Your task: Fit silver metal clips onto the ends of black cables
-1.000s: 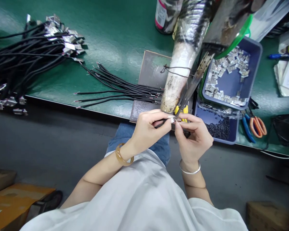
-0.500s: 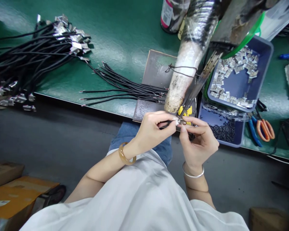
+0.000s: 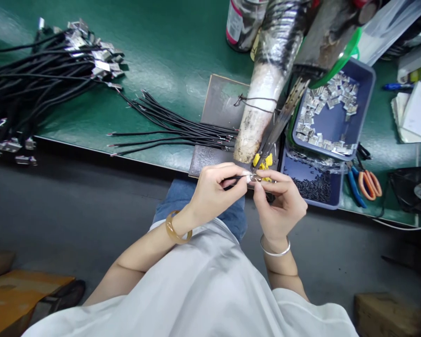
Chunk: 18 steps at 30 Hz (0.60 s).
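Note:
My left hand (image 3: 215, 189) pinches a black cable (image 3: 233, 178) close to its end, thumb and forefinger together. Facing it, my right hand (image 3: 280, 199) has its fingertips at a small metal piece (image 3: 255, 178) by the cable's end; whether the fingers grip it is too small to tell. Both hands are at the table's front edge, below a metal tip (image 3: 275, 128) that slants down to yellow pieces (image 3: 264, 161). Left of the tip, a plastic-wrapped white tube (image 3: 257, 107) leans over a dark board (image 3: 210, 157). Several black cables (image 3: 182, 126) lie with their ends on the board.
A blue tray (image 3: 366, 98) holds metal connectors, above a lower tray (image 3: 335, 192) of small black pieces. Orange-handled scissors (image 3: 370, 185) and blue-handled pliers (image 3: 356, 187) lie right. A cable pile (image 3: 56, 77) with metal ends is far left. A jar (image 3: 243, 23) stands at the back.
The camera view has shifted, so the table and trays appear further left and more shows at the right. My hands keep nearly the same pose at the cable's end.

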Available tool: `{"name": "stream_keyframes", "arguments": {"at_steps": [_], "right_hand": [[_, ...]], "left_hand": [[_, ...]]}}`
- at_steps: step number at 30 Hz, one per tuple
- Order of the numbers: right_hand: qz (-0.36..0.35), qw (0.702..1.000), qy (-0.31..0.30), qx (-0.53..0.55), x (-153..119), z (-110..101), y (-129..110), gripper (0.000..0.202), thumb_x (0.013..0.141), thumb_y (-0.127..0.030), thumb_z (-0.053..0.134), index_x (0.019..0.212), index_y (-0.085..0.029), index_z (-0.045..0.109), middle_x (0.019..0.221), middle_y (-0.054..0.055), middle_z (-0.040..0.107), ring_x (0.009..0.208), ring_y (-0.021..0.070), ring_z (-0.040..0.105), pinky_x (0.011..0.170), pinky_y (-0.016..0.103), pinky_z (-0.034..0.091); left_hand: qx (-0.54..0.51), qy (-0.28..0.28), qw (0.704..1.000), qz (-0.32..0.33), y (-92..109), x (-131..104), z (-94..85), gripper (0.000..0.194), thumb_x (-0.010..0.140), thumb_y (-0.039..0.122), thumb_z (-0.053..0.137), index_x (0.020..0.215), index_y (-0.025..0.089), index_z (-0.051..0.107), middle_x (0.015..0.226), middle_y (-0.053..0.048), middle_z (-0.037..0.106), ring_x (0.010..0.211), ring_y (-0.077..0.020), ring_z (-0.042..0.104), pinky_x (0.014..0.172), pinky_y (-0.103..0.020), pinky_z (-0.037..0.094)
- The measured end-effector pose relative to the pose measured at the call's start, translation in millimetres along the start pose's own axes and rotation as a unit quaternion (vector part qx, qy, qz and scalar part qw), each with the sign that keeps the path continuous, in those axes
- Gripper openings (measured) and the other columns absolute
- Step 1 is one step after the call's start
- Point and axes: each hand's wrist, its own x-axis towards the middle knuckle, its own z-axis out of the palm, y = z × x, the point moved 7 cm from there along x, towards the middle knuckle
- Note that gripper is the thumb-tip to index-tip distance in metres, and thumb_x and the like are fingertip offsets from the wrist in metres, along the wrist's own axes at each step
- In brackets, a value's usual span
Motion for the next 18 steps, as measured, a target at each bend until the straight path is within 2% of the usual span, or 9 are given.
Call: {"name": "stream_keyframes", "arguments": {"at_steps": [5, 8, 14, 18], "right_hand": [[0.049, 0.999, -0.010, 0.006, 0.5, 2.2, 9.7, 0.009, 0.086, -0.014, 0.071, 0.086, -0.022, 0.066, 0.098, 0.003, 0.075, 0.088, 0.0161, 0.073, 0.074, 0.031, 0.061], [0.021, 1.000, -0.009, -0.011, 3.9, 3.5, 7.0, 0.010, 0.087, -0.013, 0.070, 0.086, -0.023, 0.067, 0.094, 0.001, 0.075, 0.088, 0.0157, 0.072, 0.077, 0.032, 0.061], [-0.044, 0.998, 0.002, -0.053, 9.9, 2.6, -2.2, 0.018, 0.083, -0.008, 0.073, 0.089, -0.024, 0.068, 0.094, 0.000, 0.075, 0.088, 0.0155, 0.072, 0.082, 0.033, 0.060], [-0.071, 0.994, 0.000, -0.082, 5.0, 1.7, -4.7, 0.019, 0.082, -0.008, 0.073, 0.088, -0.024, 0.065, 0.097, 0.001, 0.076, 0.086, 0.0156, 0.073, 0.078, 0.031, 0.060]], "left_hand": [[0.040, 0.001, 0.998, 0.045, 4.2, -1.1, -1.6, 0.013, 0.086, 0.011, 0.063, 0.079, 0.013, 0.073, 0.059, 0.004, 0.048, 0.052, -0.0065, 0.039, 0.051, -0.022, 0.031], [0.061, -0.015, 0.996, 0.060, 6.1, 1.2, -1.1, 0.014, 0.087, 0.011, 0.063, 0.082, 0.013, 0.075, 0.060, 0.003, 0.053, 0.053, -0.0067, 0.041, 0.052, -0.021, 0.032], [0.060, -0.003, 0.995, 0.076, 9.2, 6.6, -3.0, 0.014, 0.088, 0.014, 0.063, 0.084, 0.014, 0.077, 0.064, 0.001, 0.063, 0.052, -0.0065, 0.042, 0.051, -0.020, 0.034], [0.019, -0.016, 0.999, 0.035, 1.7, 6.8, -1.2, 0.014, 0.086, 0.014, 0.064, 0.081, 0.014, 0.077, 0.063, 0.000, 0.065, 0.049, -0.0057, 0.040, 0.049, -0.020, 0.033]]}}
